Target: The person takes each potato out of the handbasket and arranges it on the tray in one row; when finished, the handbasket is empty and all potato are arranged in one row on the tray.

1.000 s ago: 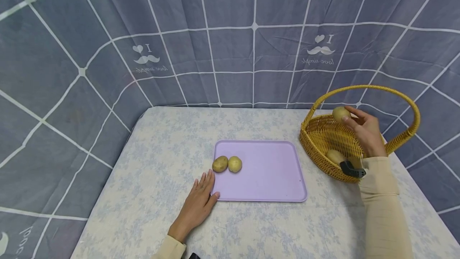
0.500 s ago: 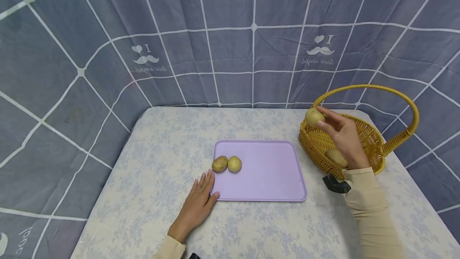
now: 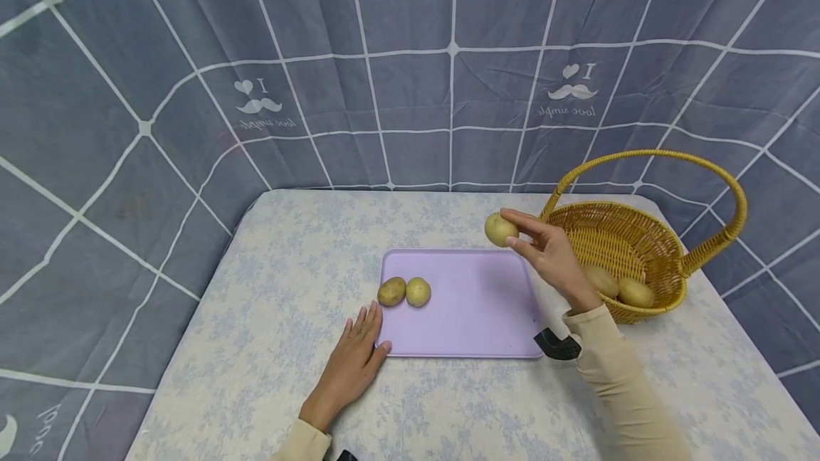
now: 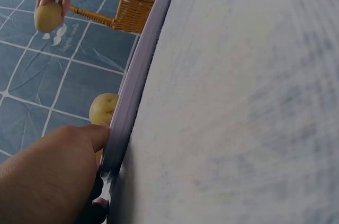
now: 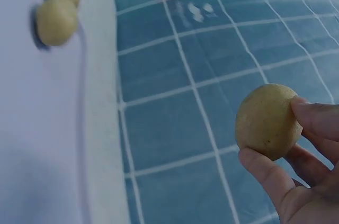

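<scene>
In the head view my right hand pinches a potato between thumb and fingers, raised over the back right of a lilac tray. The right wrist view shows the same round potato at the fingertips. Two more potatoes lie side by side at the tray's left: a browner potato by the rim and a paler potato. My left hand rests at the tray's left edge, fingers straight, thumb on the front left corner. The left wrist view has that thumb against the tray's rim.
A wicker basket with a tall arched handle stands right of the tray. Inside lie a potato and another potato. A floral cloth covers the table. A blue checked curtain hangs behind.
My right hand has carried the potato left, out from over the basket to above the tray's back right. The left hand and the two potatoes on the tray have stayed put.
</scene>
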`<action>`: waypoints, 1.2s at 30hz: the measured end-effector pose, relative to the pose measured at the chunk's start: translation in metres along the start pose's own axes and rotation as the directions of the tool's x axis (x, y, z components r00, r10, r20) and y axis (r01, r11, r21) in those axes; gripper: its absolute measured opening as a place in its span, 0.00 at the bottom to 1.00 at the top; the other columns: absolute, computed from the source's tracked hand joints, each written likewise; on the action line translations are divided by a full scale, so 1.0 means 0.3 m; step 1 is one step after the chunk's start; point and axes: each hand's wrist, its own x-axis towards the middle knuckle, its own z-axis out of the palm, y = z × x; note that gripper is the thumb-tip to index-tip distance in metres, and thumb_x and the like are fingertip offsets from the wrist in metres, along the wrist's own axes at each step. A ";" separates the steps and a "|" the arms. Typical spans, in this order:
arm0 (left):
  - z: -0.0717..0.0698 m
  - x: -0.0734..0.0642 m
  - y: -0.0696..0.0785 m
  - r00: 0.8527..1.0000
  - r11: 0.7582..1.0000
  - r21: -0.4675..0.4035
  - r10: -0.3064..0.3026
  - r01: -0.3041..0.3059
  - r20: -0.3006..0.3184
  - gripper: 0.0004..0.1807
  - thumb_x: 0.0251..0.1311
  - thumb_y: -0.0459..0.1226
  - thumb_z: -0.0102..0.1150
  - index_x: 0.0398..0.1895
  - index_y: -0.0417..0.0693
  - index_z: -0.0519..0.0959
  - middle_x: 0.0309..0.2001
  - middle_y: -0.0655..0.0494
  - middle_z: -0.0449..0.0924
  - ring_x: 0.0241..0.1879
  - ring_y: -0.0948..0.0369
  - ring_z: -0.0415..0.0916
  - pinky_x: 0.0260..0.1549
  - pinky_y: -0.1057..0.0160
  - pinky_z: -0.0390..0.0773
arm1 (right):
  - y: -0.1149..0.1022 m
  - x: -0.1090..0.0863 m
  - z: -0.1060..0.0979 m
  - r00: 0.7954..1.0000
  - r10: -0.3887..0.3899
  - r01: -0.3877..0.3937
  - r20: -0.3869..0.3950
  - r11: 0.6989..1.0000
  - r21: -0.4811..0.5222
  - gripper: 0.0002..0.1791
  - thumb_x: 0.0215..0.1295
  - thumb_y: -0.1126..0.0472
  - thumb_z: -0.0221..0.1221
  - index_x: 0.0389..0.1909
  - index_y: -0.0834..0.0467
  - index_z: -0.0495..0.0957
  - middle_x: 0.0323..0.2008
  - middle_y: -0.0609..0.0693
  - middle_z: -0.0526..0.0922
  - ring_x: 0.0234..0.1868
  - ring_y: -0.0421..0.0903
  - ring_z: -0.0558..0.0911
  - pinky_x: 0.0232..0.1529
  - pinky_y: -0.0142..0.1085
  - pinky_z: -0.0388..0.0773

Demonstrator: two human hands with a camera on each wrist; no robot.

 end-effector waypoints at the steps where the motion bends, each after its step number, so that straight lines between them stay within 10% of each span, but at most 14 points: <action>1: 0.000 0.000 0.001 1.000 1.000 -0.001 -0.001 0.001 -0.001 0.35 0.73 0.51 0.42 0.74 0.43 0.49 0.75 0.52 0.45 0.75 0.54 0.41 0.73 0.49 0.40 | 0.006 0.002 0.017 1.000 0.007 -0.007 0.014 1.000 -0.005 0.24 0.65 0.72 0.57 0.63 0.67 0.70 0.65 0.64 0.69 0.63 0.46 0.72 0.52 0.24 0.75; 17: 0.003 -0.002 0.003 1.000 1.000 -0.004 0.016 -0.017 -0.021 0.36 0.72 0.50 0.43 0.74 0.39 0.51 0.75 0.49 0.46 0.74 0.51 0.43 0.72 0.46 0.41 | 0.148 -0.020 0.255 0.974 0.159 -0.152 0.160 0.987 -0.058 0.23 0.64 0.70 0.59 0.61 0.64 0.74 0.65 0.59 0.70 0.64 0.57 0.70 0.51 0.38 0.80; 36: 0.005 -0.001 0.000 0.999 1.000 -0.004 0.020 -0.020 -0.027 0.35 0.72 0.50 0.43 0.74 0.39 0.51 0.75 0.49 0.46 0.74 0.51 0.43 0.72 0.46 0.41 | 0.231 -0.055 0.328 0.963 0.165 -0.125 0.211 0.974 -0.190 0.23 0.61 0.72 0.61 0.59 0.63 0.76 0.62 0.60 0.73 0.62 0.58 0.73 0.52 0.39 0.79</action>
